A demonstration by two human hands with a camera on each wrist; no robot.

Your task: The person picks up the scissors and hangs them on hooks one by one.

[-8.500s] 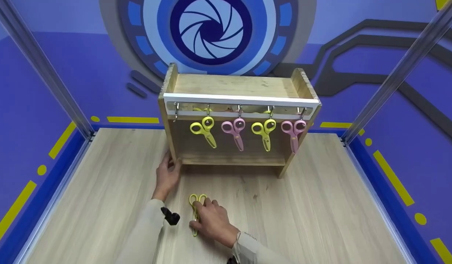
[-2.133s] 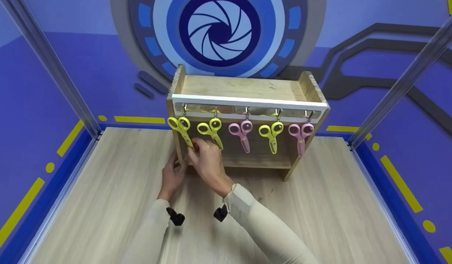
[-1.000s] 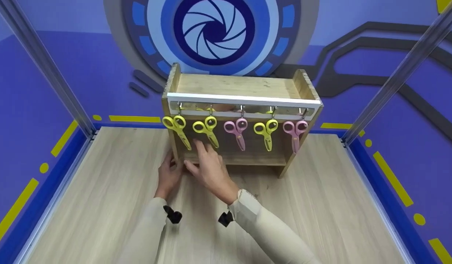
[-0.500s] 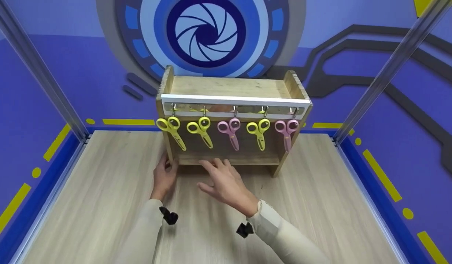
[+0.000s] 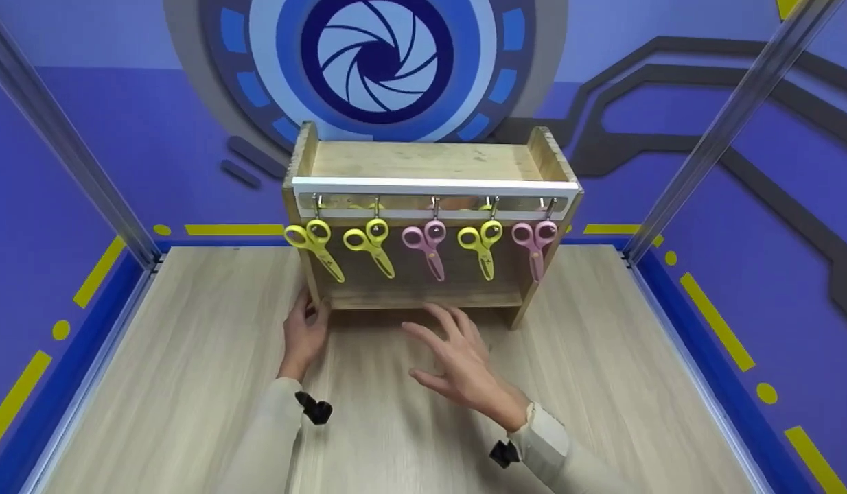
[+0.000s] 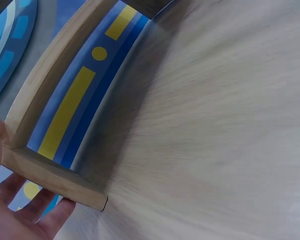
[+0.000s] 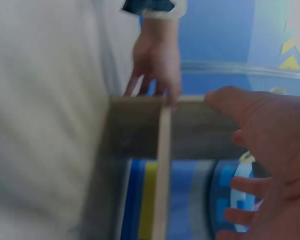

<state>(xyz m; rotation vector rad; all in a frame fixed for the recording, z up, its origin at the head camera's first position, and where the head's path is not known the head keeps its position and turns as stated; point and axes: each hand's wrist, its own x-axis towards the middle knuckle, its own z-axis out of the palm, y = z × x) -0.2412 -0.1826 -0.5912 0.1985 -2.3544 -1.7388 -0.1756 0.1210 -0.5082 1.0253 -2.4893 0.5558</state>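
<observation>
A small wooden shelf unit (image 5: 423, 302) stands on the table with a white-edged hook rail (image 5: 437, 185) across its upper front. From its hooks hang, left to right, yellow scissors (image 5: 329, 264), yellow scissors (image 5: 380, 259), pink scissors (image 5: 432, 259), yellow scissors (image 5: 486, 259) and pink scissors (image 5: 536, 259). My left hand (image 5: 305, 336) grips the foot of the unit's left side panel; in the left wrist view its fingers (image 6: 37, 205) lie behind the side panel (image 6: 60, 180). My right hand (image 5: 465, 363), fingers spread and holding nothing, is in front of the unit's lower edge.
The pale wood-grain tabletop (image 5: 211, 329) spreads around the unit. Purple-blue printed walls (image 5: 94, 158) stand at the back and sides, with metal posts (image 5: 732, 137) at both rear corners.
The yellow scissors that lay on the table under my right hand now hang on the leftmost hook. My right hand has let go of them and drawn back down and right; my left stays put.
</observation>
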